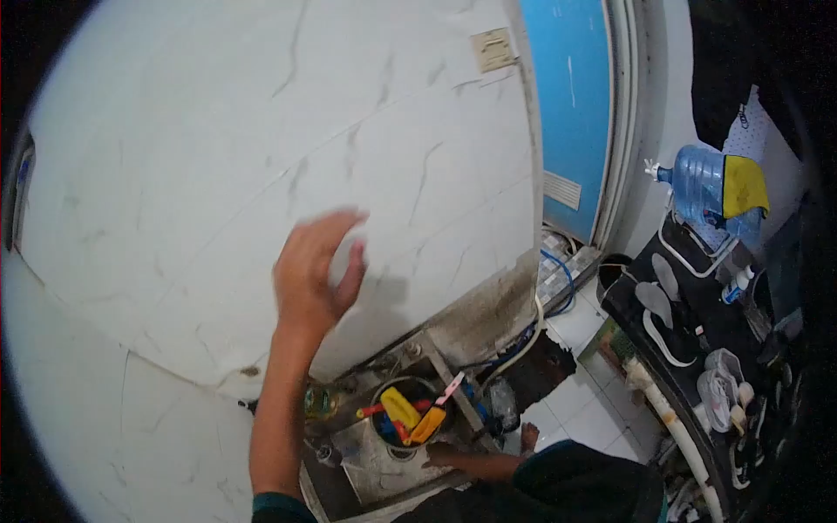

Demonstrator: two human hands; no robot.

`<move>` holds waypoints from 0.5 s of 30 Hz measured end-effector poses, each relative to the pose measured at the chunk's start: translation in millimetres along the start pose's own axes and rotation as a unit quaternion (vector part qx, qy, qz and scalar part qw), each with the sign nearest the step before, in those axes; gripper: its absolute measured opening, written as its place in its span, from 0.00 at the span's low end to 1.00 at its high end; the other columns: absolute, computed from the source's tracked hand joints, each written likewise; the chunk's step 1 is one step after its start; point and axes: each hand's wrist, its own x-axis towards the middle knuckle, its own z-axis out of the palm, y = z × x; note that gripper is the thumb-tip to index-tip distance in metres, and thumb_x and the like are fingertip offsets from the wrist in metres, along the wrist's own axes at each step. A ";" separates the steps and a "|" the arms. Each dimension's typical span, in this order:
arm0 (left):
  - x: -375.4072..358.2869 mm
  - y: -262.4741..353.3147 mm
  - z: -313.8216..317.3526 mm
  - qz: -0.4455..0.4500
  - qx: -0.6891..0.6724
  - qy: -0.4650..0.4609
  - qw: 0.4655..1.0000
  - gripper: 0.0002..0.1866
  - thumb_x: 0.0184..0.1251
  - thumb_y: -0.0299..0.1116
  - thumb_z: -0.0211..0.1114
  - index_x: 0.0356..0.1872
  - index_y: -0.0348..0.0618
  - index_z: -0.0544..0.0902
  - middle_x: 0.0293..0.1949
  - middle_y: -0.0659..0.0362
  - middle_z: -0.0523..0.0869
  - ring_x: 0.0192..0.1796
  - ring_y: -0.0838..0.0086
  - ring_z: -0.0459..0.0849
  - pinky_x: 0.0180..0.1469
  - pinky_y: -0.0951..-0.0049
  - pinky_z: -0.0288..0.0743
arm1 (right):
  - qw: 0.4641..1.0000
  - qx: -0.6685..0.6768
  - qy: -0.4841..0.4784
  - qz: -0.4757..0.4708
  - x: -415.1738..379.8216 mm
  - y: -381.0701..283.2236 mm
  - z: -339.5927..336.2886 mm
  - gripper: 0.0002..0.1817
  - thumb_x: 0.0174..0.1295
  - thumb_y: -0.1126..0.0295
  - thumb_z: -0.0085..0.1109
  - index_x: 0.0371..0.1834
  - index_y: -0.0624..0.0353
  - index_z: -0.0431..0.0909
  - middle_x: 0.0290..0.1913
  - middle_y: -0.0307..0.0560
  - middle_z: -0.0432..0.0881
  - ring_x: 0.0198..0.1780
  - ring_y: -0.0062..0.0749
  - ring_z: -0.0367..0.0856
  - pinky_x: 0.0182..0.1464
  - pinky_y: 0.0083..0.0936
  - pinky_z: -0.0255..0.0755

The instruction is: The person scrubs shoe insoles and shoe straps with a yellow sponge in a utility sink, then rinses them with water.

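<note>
My left hand [316,270] is raised in front of the white marbled wall [200,174], its thumb and fingers apart and nothing between them. Down at the metal sink [384,475], my right hand [443,455] rests by the rim of a round dark bowl [377,427]; its fingers are too dark and small to make out. Inside the bowl lie a yellow item [400,407], an orange one [428,424] and some red and blue pieces. A pale pink handle [451,387] sticks up over the bowl's right edge.
A blue door [571,96] stands at the upper right. On the right, a dark rack [636,301] holds shoes and a large blue water bottle [697,183] with a yellow cloth [744,186]. A wall socket [494,50] is near the top. A hose [534,336] runs beside the sink.
</note>
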 end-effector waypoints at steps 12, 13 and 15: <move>236.3 13.7 241.9 0.121 0.364 -0.076 0.920 0.39 0.56 0.46 0.63 0.68 0.43 0.62 0.71 0.59 0.60 0.72 0.59 0.56 0.67 0.49 0.58 | 0.991 0.071 -0.023 -0.112 -39.6 18.8 -43.3 0.32 0.66 0.42 0.45 0.36 0.68 0.73 0.27 0.54 0.78 0.32 0.48 0.79 0.37 0.46 0.71; 238.1 13.8 246.6 0.116 0.380 -0.076 0.915 0.38 0.56 0.46 0.63 0.68 0.43 0.63 0.71 0.59 0.59 0.72 0.58 0.55 0.67 0.49 0.58 | 0.991 0.068 -0.023 -0.114 -41.7 18.9 -47.8 0.32 0.66 0.42 0.45 0.35 0.68 0.72 0.27 0.54 0.78 0.32 0.47 0.79 0.37 0.46 0.71; 241.6 18.9 246.7 0.117 0.357 -0.069 0.924 0.38 0.55 0.47 0.64 0.67 0.42 0.65 0.71 0.58 0.60 0.73 0.59 0.55 0.66 0.47 0.58 | 0.989 0.064 -0.019 -0.132 -39.8 19.6 -52.6 0.32 0.66 0.42 0.46 0.35 0.69 0.72 0.27 0.54 0.78 0.32 0.47 0.78 0.37 0.45 0.71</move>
